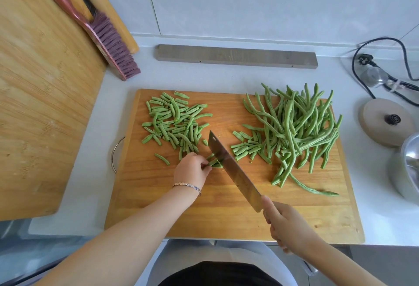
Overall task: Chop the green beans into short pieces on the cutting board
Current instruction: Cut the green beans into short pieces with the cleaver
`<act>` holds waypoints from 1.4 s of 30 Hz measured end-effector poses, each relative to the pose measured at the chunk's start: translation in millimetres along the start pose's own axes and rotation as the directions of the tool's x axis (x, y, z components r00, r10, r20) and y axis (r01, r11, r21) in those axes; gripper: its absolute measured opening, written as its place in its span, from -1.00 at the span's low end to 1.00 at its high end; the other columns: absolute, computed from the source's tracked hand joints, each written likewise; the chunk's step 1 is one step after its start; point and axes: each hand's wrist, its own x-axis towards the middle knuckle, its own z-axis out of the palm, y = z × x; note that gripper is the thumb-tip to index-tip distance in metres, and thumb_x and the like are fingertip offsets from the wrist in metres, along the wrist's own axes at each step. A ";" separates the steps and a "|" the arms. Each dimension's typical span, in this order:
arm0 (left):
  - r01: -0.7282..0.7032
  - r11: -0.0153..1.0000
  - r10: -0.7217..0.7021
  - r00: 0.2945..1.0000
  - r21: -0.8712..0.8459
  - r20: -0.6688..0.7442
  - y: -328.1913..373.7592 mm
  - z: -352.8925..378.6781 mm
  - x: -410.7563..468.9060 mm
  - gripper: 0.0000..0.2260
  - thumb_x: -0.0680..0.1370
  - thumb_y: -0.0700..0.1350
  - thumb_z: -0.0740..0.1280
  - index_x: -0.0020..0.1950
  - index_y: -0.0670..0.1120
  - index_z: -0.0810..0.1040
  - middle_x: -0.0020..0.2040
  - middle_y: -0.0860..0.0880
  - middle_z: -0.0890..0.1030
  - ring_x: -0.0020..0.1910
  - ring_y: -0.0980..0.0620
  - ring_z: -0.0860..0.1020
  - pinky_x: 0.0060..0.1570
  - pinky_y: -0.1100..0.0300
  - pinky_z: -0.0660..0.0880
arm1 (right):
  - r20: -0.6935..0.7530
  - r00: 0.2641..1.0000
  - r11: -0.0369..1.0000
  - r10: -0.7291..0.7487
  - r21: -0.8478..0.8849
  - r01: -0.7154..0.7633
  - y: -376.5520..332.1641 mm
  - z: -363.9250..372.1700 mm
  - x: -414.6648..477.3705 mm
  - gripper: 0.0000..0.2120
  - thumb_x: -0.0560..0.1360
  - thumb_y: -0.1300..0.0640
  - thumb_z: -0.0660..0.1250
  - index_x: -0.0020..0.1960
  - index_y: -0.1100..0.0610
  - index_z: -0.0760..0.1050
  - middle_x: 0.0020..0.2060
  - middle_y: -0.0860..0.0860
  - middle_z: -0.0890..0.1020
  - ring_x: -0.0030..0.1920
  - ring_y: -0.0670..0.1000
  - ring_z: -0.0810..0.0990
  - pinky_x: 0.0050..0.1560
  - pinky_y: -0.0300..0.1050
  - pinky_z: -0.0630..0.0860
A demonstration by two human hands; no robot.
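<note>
A wooden cutting board point(226, 213) lies on the white counter. A heap of whole green beans point(299, 127) covers its right side. Short cut pieces point(174, 122) are piled at its upper left, and a smaller group of cut pieces point(246, 146) lies just right of the blade. My left hand point(191, 169) pinches a few bean pieces point(215, 163) against the board, right beside the blade. My right hand point(288, 226) grips the handle of a cleaver point(233, 167), whose blade slants up-left across the board's middle with its edge down on those beans.
A large wooden board point(40, 95) leans at the left with a pink brush point(106, 36) and rolling pins behind it. A grey wooden strip point(235, 56) lies behind the cutting board. At the right are a kettle base point(385, 120), a black cable point(362, 77) and a metal pot point(408, 167).
</note>
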 end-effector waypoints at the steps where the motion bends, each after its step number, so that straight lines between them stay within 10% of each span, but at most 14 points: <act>1: -0.003 1.000 0.003 1.000 0.003 0.001 0.6 0.3 0.3 -0.84 0.50 -0.05 0.36 0.01 -0.07 0.64 -0.01 0.01 0.56 -0.07 0.01 0.56 -0.13 0.19 0.48 | -0.001 1.000 1.000 0.009 0.021 -0.009 -1.1 -2.3 -0.4 -0.56 0.57 -0.17 0.02 -0.30 0.15 0.26 -0.62 -0.11 0.25 -0.66 -0.15 0.19 -0.59 -0.31 0.19; 25: -0.186 0.969 0.194 0.980 0.163 -0.037 25.2 9.6 8.8 -0.81 0.52 0.00 0.32 0.05 -0.03 0.63 0.03 0.03 0.54 0.04 0.02 0.46 -0.16 0.20 0.40 | -0.036 0.998 0.994 0.060 0.089 -0.057 5.1 -2.6 -4.8 -0.53 0.54 -0.22 -0.01 -0.31 0.12 0.29 -0.53 -0.02 0.25 -0.60 -0.09 0.19 -0.54 -0.24 0.20; 42: -0.145 0.983 0.158 0.979 0.111 -0.125 24.0 14.4 8.5 -0.89 0.42 -0.08 0.45 -0.12 -0.09 0.70 0.33 -0.11 0.41 0.29 -0.17 0.30 0.19 0.00 0.31 | -0.080 0.997 0.998 0.000 -0.065 -0.006 14.3 9.9 12.3 -0.51 0.53 -0.28 -0.06 -0.25 0.12 0.28 -0.47 -0.04 0.24 -0.42 -0.03 0.23 -0.34 -0.12 0.24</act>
